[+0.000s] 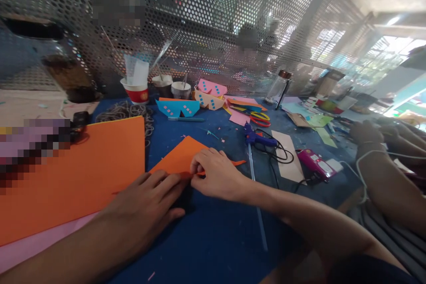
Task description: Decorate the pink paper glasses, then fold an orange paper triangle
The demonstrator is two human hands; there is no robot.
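A small sheet of orange paper (187, 153) lies on the blue tabletop in front of me. My left hand (149, 199) rests at its near left edge, fingers stretched out over the edge and thumb apart. With fingers curled, my right hand (216, 173) pinches the paper's near edge, covering part of it. A narrow orange strip (239, 162) pokes out to the right of this hand. Left of my hands is a large orange sheet (109, 151) with a pink sheet (49, 242) under it.
Right of my hands lie a blue glue gun (258, 137), a clear glue stick (256, 195) and scissors (259, 118). Folded paper pieces (178, 107) and paper cups (135, 92) stand behind. A glass bottle (277, 86) is farther back. Another person's arm (376, 177) is at the right.
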